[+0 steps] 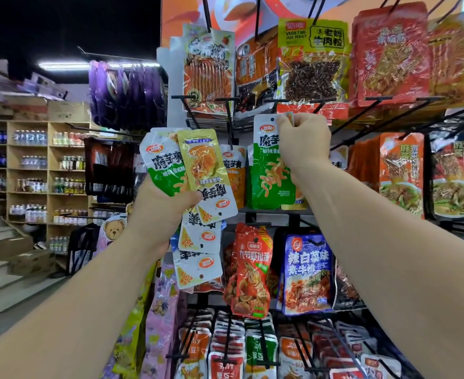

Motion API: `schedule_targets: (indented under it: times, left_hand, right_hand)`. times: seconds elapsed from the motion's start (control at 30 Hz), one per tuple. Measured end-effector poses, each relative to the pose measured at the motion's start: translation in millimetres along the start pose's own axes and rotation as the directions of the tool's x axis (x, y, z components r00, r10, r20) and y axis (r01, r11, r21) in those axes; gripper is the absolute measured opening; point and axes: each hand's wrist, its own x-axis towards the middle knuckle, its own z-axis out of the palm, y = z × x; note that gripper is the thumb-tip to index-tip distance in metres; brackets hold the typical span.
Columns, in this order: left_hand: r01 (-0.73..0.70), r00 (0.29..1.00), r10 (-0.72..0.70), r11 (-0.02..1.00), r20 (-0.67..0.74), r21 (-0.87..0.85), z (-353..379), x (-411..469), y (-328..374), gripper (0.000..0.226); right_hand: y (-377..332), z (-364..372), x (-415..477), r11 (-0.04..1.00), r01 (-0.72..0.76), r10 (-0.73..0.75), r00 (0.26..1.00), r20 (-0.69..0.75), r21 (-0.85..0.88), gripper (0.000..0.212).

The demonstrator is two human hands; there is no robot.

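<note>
I face a black peg rack (293,214) hung with snack packets. My left hand (165,206) grips a fanned bundle of small snack packets (195,170): a green-and-white one, a yellow one and several white ones hanging below the fist. My right hand (304,140) is raised to a hook and pinches the top edge of a green-and-white packet (269,170) that hangs in front of more of the same kind. An orange packet (235,173) hangs between the two hands.
Larger red, yellow and orange packets (312,67) hang on the hooks above. Red and blue packets (307,272) hang below, with rows of small packets (252,348) at the bottom. Wooden shelves with bottles (31,173) stand at the left, beside steps with cardboard boxes (20,255).
</note>
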Motion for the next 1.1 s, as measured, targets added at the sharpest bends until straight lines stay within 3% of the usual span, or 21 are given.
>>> schedule_targets:
  times: [0.1,0.4,0.57,0.63,0.83,1.03,1.07,1.1]
  left_hand:
    - [0.008,1.000,-0.008,1.000,0.004,0.001,-0.5,-0.3,-0.1,0.040]
    - [0.013,1.000,-0.012,1.000,0.004,-0.011,-1.3,1.0,-1.1,0.041]
    - [0.019,1.000,-0.019,1.000,-0.004,-0.013,-0.9,0.8,-2.8,0.044]
    - [0.018,1.000,-0.018,1.000,-0.004,-0.017,-1.5,1.1,-2.9,0.044]
    - [0.020,1.000,-0.020,1.000,-0.004,-0.011,-3.6,2.2,-5.0,0.045]
    - [0.011,1.000,-0.011,1.000,0.002,-0.009,-4.4,3.6,-6.6,0.045]
    - [0.010,1.000,-0.010,1.000,0.001,-0.009,-4.4,3.6,-7.1,0.045]
    - [0.011,1.000,-0.011,1.000,0.000,-0.012,-4.2,3.2,-7.1,0.045]
  right_hand:
    - [-3.2,-0.8,3.4,0.997,-0.014,0.013,1.000,-0.008,-0.076,0.055]
    - [-7.3,-2.9,4.3,0.994,-0.084,0.086,0.996,0.024,-0.070,0.052]
    - [-5.5,0.1,2.9,0.968,-0.197,0.192,0.980,0.046,0.154,0.049]
    - [-2.3,1.7,4.0,0.964,-0.216,0.210,0.976,0.052,0.156,0.047]
    - [13.9,10.5,9.3,0.962,-0.271,0.269,0.958,0.096,0.006,0.058]
    - [33.5,6.2,5.5,0.966,-0.193,0.218,0.965,0.144,-0.170,0.013]
    - [34.8,2.8,1.5,0.969,-0.168,0.195,0.970,0.144,-0.180,0.008]
    - [37.0,-0.3,-2.0,0.969,-0.132,0.164,0.976,0.143,-0.208,0.017]
